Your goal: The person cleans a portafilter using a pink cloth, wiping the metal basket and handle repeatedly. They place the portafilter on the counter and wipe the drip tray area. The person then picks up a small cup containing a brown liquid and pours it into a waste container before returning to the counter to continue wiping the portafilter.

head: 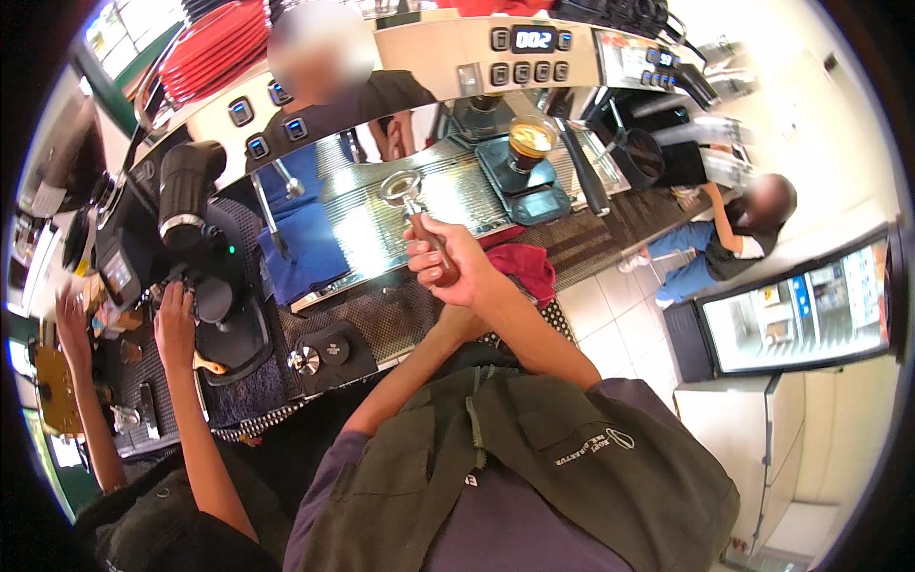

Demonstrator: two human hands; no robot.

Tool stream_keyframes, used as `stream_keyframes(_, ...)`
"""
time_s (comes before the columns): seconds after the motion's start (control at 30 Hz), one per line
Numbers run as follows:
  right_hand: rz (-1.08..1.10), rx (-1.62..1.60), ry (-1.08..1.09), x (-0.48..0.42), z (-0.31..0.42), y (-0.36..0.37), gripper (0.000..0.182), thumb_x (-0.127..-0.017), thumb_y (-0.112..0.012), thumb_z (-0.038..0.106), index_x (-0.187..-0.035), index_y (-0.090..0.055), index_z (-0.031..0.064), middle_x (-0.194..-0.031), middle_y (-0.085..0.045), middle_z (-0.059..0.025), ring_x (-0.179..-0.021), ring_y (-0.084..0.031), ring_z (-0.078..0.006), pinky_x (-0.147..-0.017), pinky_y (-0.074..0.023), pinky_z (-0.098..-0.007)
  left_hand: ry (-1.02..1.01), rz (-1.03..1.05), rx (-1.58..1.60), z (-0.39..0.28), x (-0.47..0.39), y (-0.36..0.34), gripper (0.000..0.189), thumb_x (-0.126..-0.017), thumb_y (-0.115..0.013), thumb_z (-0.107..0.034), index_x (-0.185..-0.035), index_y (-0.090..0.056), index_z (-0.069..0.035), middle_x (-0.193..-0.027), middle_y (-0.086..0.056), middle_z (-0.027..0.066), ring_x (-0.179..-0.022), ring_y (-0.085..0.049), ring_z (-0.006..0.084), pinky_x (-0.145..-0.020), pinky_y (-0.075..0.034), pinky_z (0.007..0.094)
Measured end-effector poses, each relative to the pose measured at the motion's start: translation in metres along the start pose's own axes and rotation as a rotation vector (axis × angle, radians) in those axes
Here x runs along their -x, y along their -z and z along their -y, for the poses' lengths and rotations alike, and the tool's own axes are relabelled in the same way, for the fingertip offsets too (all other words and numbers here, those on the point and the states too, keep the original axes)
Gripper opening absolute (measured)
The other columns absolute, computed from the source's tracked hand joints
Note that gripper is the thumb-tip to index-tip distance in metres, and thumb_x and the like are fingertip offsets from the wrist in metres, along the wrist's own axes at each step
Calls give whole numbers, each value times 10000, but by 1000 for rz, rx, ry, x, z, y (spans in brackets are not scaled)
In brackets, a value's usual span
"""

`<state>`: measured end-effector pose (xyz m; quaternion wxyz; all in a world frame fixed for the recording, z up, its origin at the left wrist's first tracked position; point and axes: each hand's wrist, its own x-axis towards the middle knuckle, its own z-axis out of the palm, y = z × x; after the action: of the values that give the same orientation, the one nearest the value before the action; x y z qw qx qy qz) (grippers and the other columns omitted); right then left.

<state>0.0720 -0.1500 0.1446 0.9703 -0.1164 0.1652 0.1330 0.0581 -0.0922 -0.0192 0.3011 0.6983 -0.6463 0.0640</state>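
Observation:
My right hand (447, 261) grips the brown handle of a portafilter (402, 189), its round metal basket held over the espresso machine's drip tray (364, 239). My left hand (468, 322) is mostly hidden beneath my right forearm, beside a red cloth (525, 268); its fingers do not show. Right of the portafilter, a glass of dark coffee with pale foam (530, 143) stands on a black scale (500, 168) on the tray. A black portafilter handle (586, 171) slants beside it. A blue cloth (304, 250) lies at the tray's left end, under a steam wand (270, 214).
At left, a co-worker's hands (175, 314) are at a black coffee grinder (189, 193). A metal tamper (306, 360) and a brush (209, 366) are near the counter's front edge. Another person (743, 229) stands at the counter's far right, near a glass-door fridge (800, 307).

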Motion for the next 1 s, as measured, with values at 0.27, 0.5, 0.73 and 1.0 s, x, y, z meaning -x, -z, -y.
stream_keyframes(0.27, -56, 25, 41, 10, -10, -22, 323, -1074, -504, 384, -1063, -522, 62, -740, -460, 32, -534, -414, -54, -442, -347, -214, 122, 367, 28, -59, -149, -121, 778, -983, -526, -519, -1582, -330, -62, -1656, -241, 217, -1548, -133, 437, -1240, -132, 574)
stream_keyframes(0.5, -50, 118, 3, 21, 14, -28, 328, -1075, -505, 396, -1109, -532, 71, -741, -457, 35, -532, -412, -47, -436, -333, -225, 294, 279, -29, -63, -171, -184, 924, -934, -555, -660, -1614, -269, -103, -1706, -118, 171, -1559, -63, 440, -1251, -96, 600)
stream_keyframes(0.73, -37, 264, -148, 30, 32, -14, 339, -1073, -510, 404, -1143, -536, 74, -743, -460, 36, -521, -408, -38, -408, -324, -221, 329, 345, 271, -57, -189, -163, 807, -958, -526, -549, -1551, -384, -21, -1665, -208, 249, -1548, -100, 483, -1240, -89, 614)
stream_keyframes(1.0, -128, 423, -72, 22, 46, -26, 327, -1065, -531, 387, -1145, -540, 70, -738, -455, 32, -518, -408, -46, -403, -314, -215, 122, 142, -23, -41, -121, -85, 616, -948, -583, -362, -1460, -478, -36, -1563, -392, 259, -1496, -284, 470, -1209, -221, 619)
